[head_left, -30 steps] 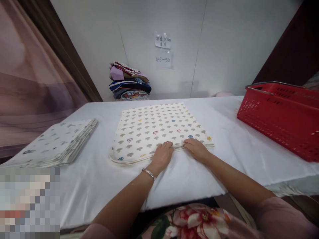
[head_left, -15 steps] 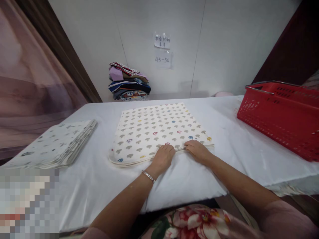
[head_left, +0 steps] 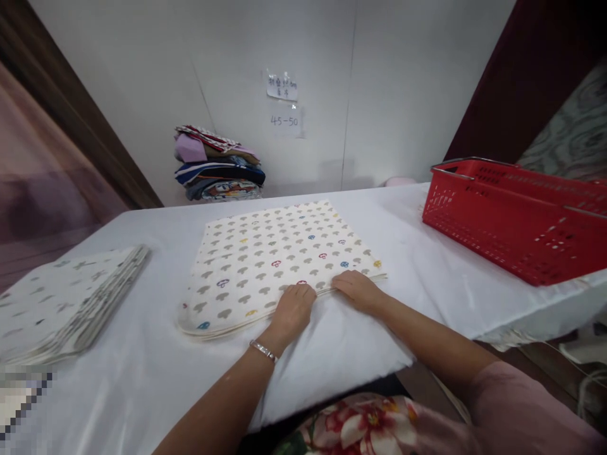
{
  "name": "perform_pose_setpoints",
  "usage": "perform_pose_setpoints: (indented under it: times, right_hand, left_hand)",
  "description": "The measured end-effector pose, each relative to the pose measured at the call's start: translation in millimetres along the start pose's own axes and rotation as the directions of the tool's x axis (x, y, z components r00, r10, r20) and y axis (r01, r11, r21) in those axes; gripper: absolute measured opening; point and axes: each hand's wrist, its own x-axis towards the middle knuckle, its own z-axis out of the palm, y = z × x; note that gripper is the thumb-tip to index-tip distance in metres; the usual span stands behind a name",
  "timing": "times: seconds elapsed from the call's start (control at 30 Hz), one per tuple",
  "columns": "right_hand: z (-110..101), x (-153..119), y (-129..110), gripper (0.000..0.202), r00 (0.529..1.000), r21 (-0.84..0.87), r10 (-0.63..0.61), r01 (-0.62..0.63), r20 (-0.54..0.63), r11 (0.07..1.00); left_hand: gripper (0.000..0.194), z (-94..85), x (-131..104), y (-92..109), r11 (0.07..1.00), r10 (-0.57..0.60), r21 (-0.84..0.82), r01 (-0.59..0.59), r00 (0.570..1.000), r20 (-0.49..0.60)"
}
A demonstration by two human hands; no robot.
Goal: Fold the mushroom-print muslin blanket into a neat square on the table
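A cream cloth (head_left: 284, 253), printed with grey and a few coloured mushrooms, lies folded in layers on the white-covered table (head_left: 403, 253). My left hand (head_left: 293, 311) wears a bracelet at the wrist and grips the near edge of the cloth close to its middle. Just to the right, my right hand (head_left: 356, 291) is closed on the same edge, nearer the right corner. The fingertips of both hands are partly hidden at the fold. The cloth's near left corner is rounded, and its layers show along the front edge.
At the left lies a stack of folded white printed cloths (head_left: 71, 297). A red plastic basket (head_left: 512, 221) with metal handles stands at the right. Behind the table rises a pile of folded fabrics (head_left: 218, 164) against the wall, near two paper signs (head_left: 284, 120).
The whole view has shifted towards the right, so the table, cloth and basket appear further left. Both hands stay on the cloth's near edge, almost unmoved against it.
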Motion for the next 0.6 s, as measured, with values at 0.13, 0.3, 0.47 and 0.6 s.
perform_pose_setpoints:
  times: [0.13, 0.3, 0.47, 0.6]
  right_hand:
    - [1.9, -1.6, 0.9, 0.027, 1.000, -0.029, -0.007, 0.007, -0.016, 1.000]
    - [2.7, -2.4, 1.7, 0.027, 0.999, -0.007, -0.023, 0.023, -0.037, 1.000]
    - [3.6, -2.9, 2.7, 0.027, 0.998, -0.006, -0.035, 0.035, -0.051, 0.999]
    - [4.0, -3.0, 3.7, 0.028, 0.997, 0.010, -0.030, 0.031, -0.065, 0.999]
  left_hand:
    - [0.020, -0.1, -0.3, 1.3, 1.000, -0.012, 0.012, 0.012, 1.000, 0.014]
    - [0.017, -3.7, -0.4, 4.3, 1.000, -0.017, 0.011, 0.017, 0.999, 0.034]
    - [0.008, -7.9, 0.3, 7.4, 0.998, -0.062, -0.018, 0.063, 0.996, 0.059]
    - [0.014, -7.5, 1.0, 7.9, 0.997, -0.077, -0.005, 0.077, 0.994, 0.073]
